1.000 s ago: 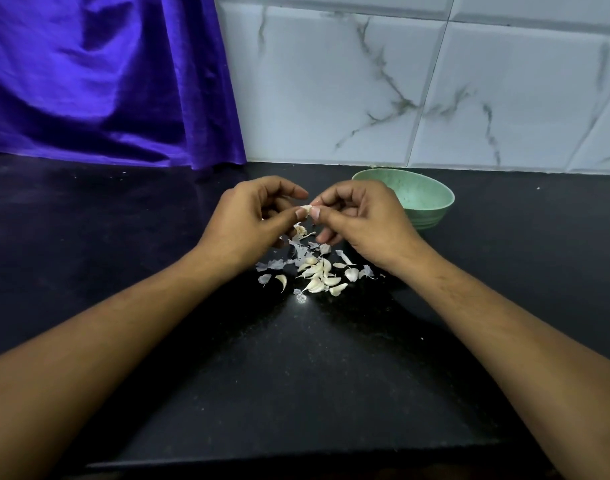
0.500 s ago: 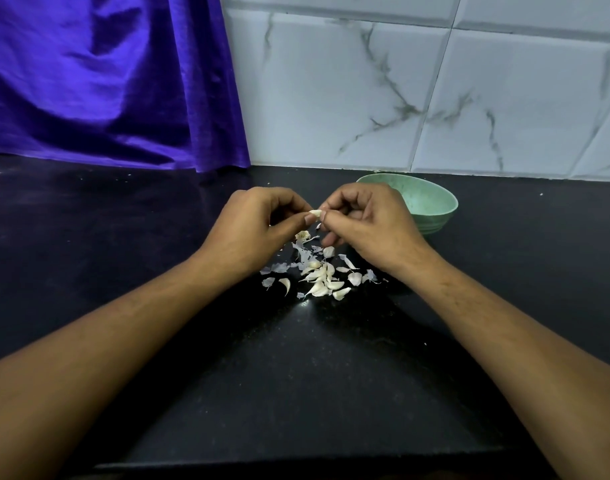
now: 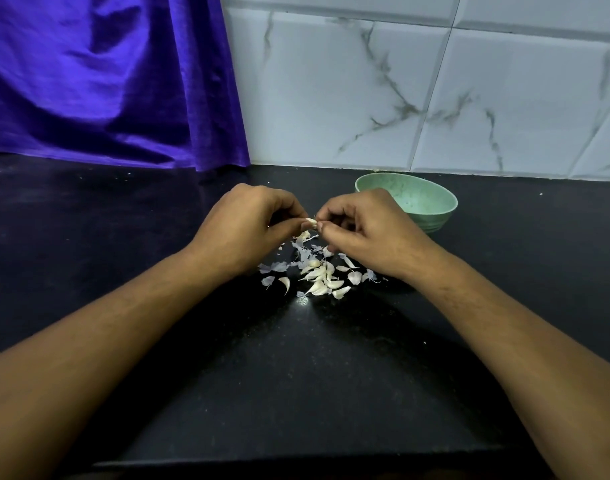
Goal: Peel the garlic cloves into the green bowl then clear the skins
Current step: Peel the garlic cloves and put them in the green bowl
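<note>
My left hand (image 3: pixel 248 225) and my right hand (image 3: pixel 369 230) meet above the black counter, and both pinch one small white garlic clove (image 3: pixel 311 222) between fingertips and thumbs. Below them lies a loose pile of garlic cloves (image 3: pixel 319 277) mixed with thin pale skins (image 3: pixel 274 267). The green bowl (image 3: pixel 425 202) stands behind my right hand, partly hidden by it; I see nothing inside the part that shows.
The black counter (image 3: pixel 296 375) runs forward to its front edge near the bottom of the view. A purple cloth (image 3: pixel 106 81) hangs at the back left. White marble-patterned tiles (image 3: pixel 400 91) form the wall behind the bowl.
Both hands stay together on the clove, with the fingers shifting slightly. The view has tilted a little, so everything sits a bit lower in the frame.
</note>
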Action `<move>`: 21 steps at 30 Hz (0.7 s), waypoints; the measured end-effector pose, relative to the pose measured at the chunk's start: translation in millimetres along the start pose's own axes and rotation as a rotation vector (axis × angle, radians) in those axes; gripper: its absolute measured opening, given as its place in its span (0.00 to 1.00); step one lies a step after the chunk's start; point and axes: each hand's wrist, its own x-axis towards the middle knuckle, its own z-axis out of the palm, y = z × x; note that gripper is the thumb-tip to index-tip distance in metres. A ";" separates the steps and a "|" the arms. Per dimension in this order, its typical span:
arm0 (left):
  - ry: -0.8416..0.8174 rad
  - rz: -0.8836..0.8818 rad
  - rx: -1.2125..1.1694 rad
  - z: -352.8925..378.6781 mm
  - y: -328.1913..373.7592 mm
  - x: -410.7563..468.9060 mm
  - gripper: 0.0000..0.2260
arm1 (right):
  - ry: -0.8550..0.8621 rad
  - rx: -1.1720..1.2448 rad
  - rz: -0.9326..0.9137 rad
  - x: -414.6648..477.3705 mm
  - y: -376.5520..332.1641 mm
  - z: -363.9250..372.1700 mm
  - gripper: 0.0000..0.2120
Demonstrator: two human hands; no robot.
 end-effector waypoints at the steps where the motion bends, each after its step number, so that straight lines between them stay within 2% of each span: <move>1: -0.003 0.007 0.009 -0.5 0.1 0.0 0.06 | -0.009 -0.010 -0.003 0.0 -0.3 -0.2 0.05; 7: -0.016 0.030 0.020 -1.4 1.5 -1.3 0.06 | -0.002 -0.016 -0.012 -1.4 -1.3 1.5 0.06; 15: 0.063 0.018 -0.153 -1.8 7.5 -2.7 0.05 | 0.135 0.479 0.176 0.2 -7.7 9.1 0.07; 21: 0.086 -0.055 -0.335 2.8 6.6 -1.5 0.04 | 0.120 0.754 0.319 0.5 -14.3 10.8 0.10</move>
